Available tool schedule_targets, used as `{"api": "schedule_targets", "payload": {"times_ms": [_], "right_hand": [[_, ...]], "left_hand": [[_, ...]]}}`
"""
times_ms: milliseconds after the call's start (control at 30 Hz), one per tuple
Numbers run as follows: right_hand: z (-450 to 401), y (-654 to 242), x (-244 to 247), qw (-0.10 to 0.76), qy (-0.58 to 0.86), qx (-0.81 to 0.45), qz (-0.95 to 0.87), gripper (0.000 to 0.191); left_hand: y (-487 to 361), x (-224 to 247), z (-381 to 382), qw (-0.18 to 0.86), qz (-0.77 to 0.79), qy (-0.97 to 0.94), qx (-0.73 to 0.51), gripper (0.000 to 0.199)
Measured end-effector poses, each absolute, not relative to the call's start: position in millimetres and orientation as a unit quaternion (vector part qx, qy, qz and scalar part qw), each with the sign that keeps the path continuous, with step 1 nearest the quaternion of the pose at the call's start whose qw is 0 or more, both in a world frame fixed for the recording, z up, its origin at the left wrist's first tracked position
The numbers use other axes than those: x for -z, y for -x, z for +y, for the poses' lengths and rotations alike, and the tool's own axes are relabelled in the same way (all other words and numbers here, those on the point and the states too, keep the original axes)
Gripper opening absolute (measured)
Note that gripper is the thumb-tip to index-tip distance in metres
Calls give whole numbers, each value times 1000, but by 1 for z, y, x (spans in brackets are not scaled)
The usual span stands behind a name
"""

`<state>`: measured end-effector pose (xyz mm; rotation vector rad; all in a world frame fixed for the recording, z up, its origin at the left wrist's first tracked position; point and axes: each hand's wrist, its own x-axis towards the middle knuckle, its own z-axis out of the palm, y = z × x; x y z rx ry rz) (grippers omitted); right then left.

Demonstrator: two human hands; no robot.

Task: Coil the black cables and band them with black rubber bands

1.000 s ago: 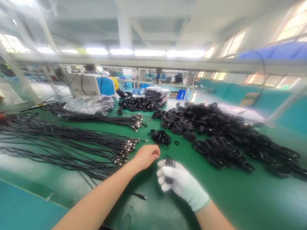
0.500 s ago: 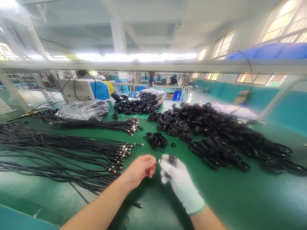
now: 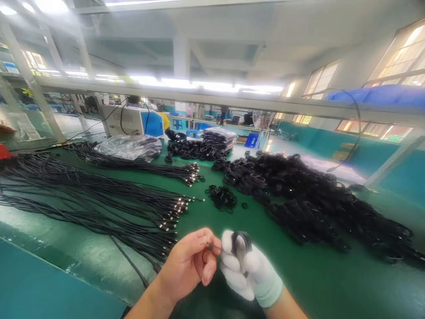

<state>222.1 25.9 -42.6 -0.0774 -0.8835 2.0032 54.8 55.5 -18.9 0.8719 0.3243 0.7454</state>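
Strip lights [image 3: 215,86] glow under a pale ceiling [image 3: 229,29], and windows [image 3: 321,82] (brightly lit) line the teal-and-white wall [image 3: 387,160].

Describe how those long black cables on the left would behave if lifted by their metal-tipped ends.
The black cables would probably sag rather than stay straight, being thin and long, with gentle bends along the table. Several might drag along together, since they overlap closely. The metal tips seem likely to stay stiff while the cable behind them droops.

black cable coil [image 3: 246,238] | looped, in right hand [image 3: 249,268] | thin dark piece [image 3: 210,246] | in left hand [image 3: 187,261]
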Motion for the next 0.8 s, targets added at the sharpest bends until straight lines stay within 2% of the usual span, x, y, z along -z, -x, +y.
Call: {"api": "schedule_targets", "payload": {"times_ms": [67, 133, 200, 300, 400, 500, 600, 700, 800], "right_hand": [[26, -221, 39, 439, 32, -811, -386, 33], [25, -220, 37, 445, 70, -804, -387, 30], [25, -219, 38, 461, 107, -797, -376, 29], [25, -221, 42, 461, 149, -801, -351, 28], [26, -227, 43, 466, 194, -798, -330, 27], [27, -234, 39, 492, 258, -777, -295, 25], [28, -238, 33, 477, 299, -783, -266, 35], [29, -233, 29, 458, 319, -771, -306, 43], [30, -223, 25, 421, 331, -754, -379, 35]], "left_hand": [[-44, 13, 59, 830, 133, -462, -283, 22], [-35, 7, 67, 772, 182, -577, -193, 14], [-29, -2, 77, 649, 249, -709, -123, 2], [-27, -17, 86, 454, 261, -850, -58, 5], [-28, -30, 86, 365, 247, -897, -35, 6], [-26, -34, 86, 360, 292, -885, -43, 23], [-23, -28, 89, 385, 325, -860, -84, 29], [-24, -20, 92, 412, 328, -839, -139, 38], [-28, -13, 93, 419, 315, -836, -164, 53]]}}
